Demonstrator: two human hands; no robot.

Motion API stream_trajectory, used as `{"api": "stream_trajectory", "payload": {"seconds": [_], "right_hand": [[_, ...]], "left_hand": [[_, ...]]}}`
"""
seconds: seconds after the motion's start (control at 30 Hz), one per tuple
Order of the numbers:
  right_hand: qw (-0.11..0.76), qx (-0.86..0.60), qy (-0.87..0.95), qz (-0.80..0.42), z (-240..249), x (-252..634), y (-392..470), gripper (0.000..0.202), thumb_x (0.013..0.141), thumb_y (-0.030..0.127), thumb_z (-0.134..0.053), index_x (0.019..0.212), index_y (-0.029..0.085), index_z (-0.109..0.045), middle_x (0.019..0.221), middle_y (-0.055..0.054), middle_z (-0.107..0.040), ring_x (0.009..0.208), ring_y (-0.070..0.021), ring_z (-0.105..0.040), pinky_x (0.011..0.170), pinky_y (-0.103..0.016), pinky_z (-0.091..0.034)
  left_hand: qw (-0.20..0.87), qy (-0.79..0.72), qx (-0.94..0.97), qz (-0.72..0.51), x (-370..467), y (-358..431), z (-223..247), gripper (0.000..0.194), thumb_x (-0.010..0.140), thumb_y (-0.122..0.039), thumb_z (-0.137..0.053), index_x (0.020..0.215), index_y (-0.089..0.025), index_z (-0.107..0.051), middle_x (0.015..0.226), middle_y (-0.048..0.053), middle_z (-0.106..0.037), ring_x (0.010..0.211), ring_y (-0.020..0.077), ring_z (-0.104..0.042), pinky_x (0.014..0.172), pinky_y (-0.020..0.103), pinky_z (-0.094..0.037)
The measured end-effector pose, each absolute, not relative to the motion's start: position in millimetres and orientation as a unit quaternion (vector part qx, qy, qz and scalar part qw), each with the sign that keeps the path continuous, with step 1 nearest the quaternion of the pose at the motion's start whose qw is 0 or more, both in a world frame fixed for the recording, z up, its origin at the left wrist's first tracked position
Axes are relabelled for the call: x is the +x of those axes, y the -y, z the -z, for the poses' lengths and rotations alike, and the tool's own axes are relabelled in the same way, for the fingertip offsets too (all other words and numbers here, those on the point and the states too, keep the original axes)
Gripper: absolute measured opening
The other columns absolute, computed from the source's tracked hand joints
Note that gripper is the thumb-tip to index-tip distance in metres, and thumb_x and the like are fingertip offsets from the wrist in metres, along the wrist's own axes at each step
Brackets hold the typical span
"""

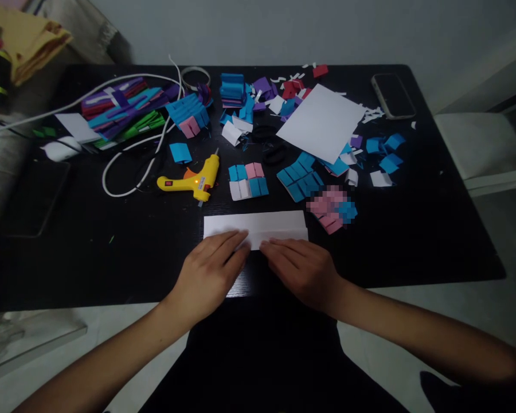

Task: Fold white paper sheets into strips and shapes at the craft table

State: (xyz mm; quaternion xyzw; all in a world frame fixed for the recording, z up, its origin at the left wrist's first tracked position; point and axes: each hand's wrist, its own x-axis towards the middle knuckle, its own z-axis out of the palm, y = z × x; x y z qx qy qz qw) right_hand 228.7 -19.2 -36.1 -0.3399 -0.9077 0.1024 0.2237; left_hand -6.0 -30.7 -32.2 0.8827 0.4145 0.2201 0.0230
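A folded strip of white paper [258, 222] lies flat along the front of the black table. My left hand [212, 269] pinches its near edge left of the middle, with fingers on top and the thumb close to them. On the right half, my right hand [305, 267] has its bent fingers pressed together on the same near edge. Just beyond the paper is a small block of blue, pink and white folded pieces [248, 180]. A yellow glue gun [195, 178] with a lit orange light lies farther left.
Larger white sheet [322, 123] covers some scraps at the back right, near a phone [393, 96]. Blue folded panels [298, 175] and a pink one [329, 209] sit right of centre. White cable [129, 194] loops beside bundled coloured strips [124, 109]. Black-handled scissors [274, 154] lie mid-table.
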Motion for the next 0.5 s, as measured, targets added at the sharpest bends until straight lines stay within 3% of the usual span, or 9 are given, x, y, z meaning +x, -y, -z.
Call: {"api": "stream_trajectory", "payload": {"seconds": [0.3, 0.5], "right_hand": [[0.24, -0.325, 0.91, -0.093, 31.0, 232.5, 18.4, 0.029, 0.102, 0.008, -0.05, 0.118, 0.008, -0.074, 0.112, -0.016, -0.081, 0.104, -0.0273, -0.079, 0.087, -0.04, -0.068], [0.234, -0.313, 0.918, -0.062, 34.7, 235.4, 19.5, 0.03, 0.101, 0.007, -0.052, 0.125, 0.008, -0.07, 0.117, -0.015, -0.08, 0.107, -0.0255, -0.078, 0.088, -0.038, -0.067]], "left_hand": [[0.015, -0.41, 0.888, -0.206, -5.6, 30.1, 29.4, 0.021, 0.097, -0.011, -0.063, 0.115, -0.011, -0.073, 0.126, 0.015, -0.076, 0.112, 0.0316, -0.074, 0.092, 0.047, -0.065], [0.062, -0.378, 0.905, -0.184, -3.7, 26.9, 27.5, 0.028, 0.099, -0.004, -0.053, 0.12, -0.008, -0.071, 0.137, 0.017, -0.07, 0.13, 0.0307, -0.066, 0.108, 0.049, -0.059]]}}
